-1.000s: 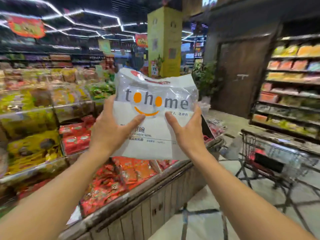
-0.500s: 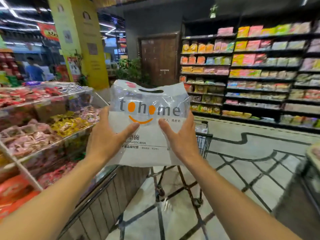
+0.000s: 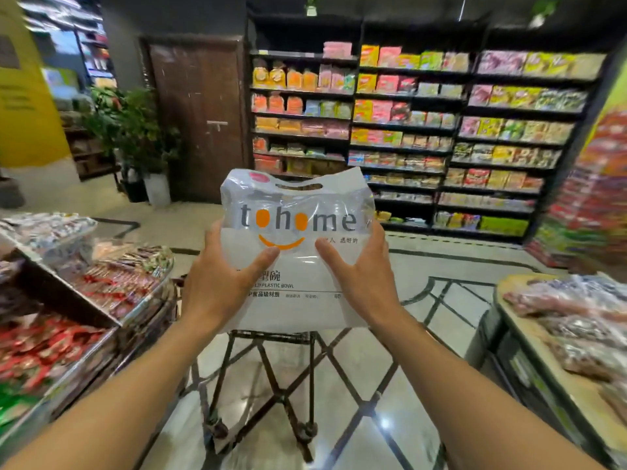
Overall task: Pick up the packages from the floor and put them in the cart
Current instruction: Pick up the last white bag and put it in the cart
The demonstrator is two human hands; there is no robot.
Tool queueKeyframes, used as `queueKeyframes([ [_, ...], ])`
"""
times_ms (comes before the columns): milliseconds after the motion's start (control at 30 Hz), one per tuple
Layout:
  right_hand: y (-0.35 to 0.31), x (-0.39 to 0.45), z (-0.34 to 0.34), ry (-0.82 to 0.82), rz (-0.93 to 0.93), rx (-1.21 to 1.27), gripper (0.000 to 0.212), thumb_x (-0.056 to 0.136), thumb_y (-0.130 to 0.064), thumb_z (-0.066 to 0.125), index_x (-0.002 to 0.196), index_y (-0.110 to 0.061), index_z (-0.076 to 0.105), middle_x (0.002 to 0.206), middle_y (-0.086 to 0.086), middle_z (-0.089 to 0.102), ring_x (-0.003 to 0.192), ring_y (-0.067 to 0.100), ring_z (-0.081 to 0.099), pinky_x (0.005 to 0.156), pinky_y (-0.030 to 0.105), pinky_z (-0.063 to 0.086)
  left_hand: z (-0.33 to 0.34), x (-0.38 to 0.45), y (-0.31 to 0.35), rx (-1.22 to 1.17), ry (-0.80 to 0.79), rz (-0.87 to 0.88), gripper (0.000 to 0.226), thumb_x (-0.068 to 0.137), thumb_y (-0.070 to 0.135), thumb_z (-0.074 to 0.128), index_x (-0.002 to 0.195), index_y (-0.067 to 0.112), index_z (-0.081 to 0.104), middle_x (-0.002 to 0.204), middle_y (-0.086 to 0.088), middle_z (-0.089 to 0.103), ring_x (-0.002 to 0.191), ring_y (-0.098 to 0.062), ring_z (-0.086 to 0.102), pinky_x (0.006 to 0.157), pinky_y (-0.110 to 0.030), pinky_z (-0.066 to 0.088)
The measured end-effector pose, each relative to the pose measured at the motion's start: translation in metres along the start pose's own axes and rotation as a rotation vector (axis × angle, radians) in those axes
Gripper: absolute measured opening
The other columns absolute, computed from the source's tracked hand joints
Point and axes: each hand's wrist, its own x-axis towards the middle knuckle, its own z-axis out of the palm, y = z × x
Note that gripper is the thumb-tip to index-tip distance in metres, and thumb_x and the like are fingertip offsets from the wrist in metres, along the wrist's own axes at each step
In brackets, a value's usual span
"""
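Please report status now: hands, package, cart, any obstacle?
Left hand and right hand both hold package. Cart below, mostly hidden. No obstacle seen.

Upright white-and-clear "tohome" package (image 3: pixel 298 245) above cart (image 3: pixel 271 337)

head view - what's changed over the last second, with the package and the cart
The view swung right, from the snack bins to the far shelves. The cart, off to the right a second ago, now sits straight ahead, directly behind and below the package. Nothing was let go: the left hand and right hand still hold the package upright by its sides.
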Motion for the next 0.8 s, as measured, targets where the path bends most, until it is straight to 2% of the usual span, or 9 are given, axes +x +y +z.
queueKeyframes([
  [167,0.045,0.089,0.005,0.036,0.081,-0.040,0.107,0.081,-0.069,0.072,0.163,-0.029,0.014,0.154,0.003,0.041,0.136,0.028,0.051,0.107,0.047,0.045,0.081,0.074,-0.007,0.011,-0.081,-0.038,0.101,0.061,0.088,0.059,0.140,0.033,0.032,0.110,0.004,0.056,0.096,-0.026,0.058,0.083,-0.046,0.052],
  [233,0.065,0.120,0.008,0.047,0.093,-0.039,0.108,0.081,-0.070,0.071,0.163,-0.028,0.014,0.155,0.003,0.041,0.137,0.028,0.050,0.108,0.048,0.046,0.109,0.100,-0.010,0.006,-0.099,-0.024,0.099,0.064,0.086,0.063,0.141,0.032,0.030,0.111,0.003,0.058,0.094,-0.025,0.058,0.078,-0.043,0.049],
  [333,0.096,0.168,0.015,0.054,0.098,-0.033,0.109,0.079,-0.073,0.071,0.162,-0.028,0.015,0.155,0.002,0.040,0.137,0.028,0.050,0.109,0.052,0.046,0.153,0.136,-0.015,-0.010,-0.110,-0.017,0.090,0.075,0.071,0.072,0.143,0.027,0.032,0.114,0.001,0.059,0.093,-0.022,0.057,0.073,-0.036,0.041],
  [400,0.117,0.201,0.019,0.055,0.092,-0.022,0.110,0.078,-0.074,0.071,0.161,-0.028,0.017,0.154,0.002,0.041,0.137,0.027,0.050,0.110,0.053,0.046,0.181,0.159,-0.017,-0.003,-0.122,-0.017,0.094,0.073,0.075,0.069,0.144,0.027,0.032,0.114,0.003,0.058,0.094,-0.020,0.055,0.074,-0.035,0.041],
  [467,0.138,0.237,0.021,0.053,0.086,-0.013,0.108,0.079,-0.073,0.072,0.161,-0.028,0.017,0.154,0.002,0.042,0.138,0.027,0.049,0.110,0.050,0.045,0.211,0.185,-0.021,0.010,-0.108,-0.018,0.101,0.069,0.083,0.067,0.145,0.028,0.031,0.114,0.004,0.057,0.096,-0.020,0.055,0.077,-0.037,0.043],
  [567,0.170,0.296,0.025,0.033,0.079,-0.005,0.108,0.081,-0.069,0.072,0.163,-0.027,0.015,0.157,0.004,0.039,0.140,0.028,0.047,0.111,0.047,0.043,0.261,0.223,-0.025,0.030,-0.090,-0.032,0.099,0.066,0.080,0.061,0.145,0.028,0.032,0.113,0.004,0.057,0.095,-0.021,0.056,0.077,-0.037,0.044],
  [733,0.209,0.398,0.034,-0.046,0.041,-0.016,0.108,0.082,-0.069,0.071,0.163,-0.025,0.015,0.158,0.005,0.038,0.142,0.028,0.045,0.114,0.050,0.042,0.328,0.281,-0.023,0.059,-0.045,-0.113,0.094,0.076,0.072,0.072,0.147,0.025,0.032,0.114,0.003,0.056,0.095,-0.021,0.056,0.068,-0.032,0.043],
  [800,0.215,0.436,0.043,-0.082,0.017,-0.013,0.107,0.082,-0.069,0.070,0.163,-0.024,0.017,0.157,0.005,0.040,0.141,0.029,0.046,0.113,0.050,0.043,0.346,0.303,-0.026,0.065,-0.004,-0.138,0.090,0.078,0.069,0.072,0.147,0.028,0.030,0.115,0.003,0.057,0.095,-0.022,0.057,0.073,-0.035,0.047],
])
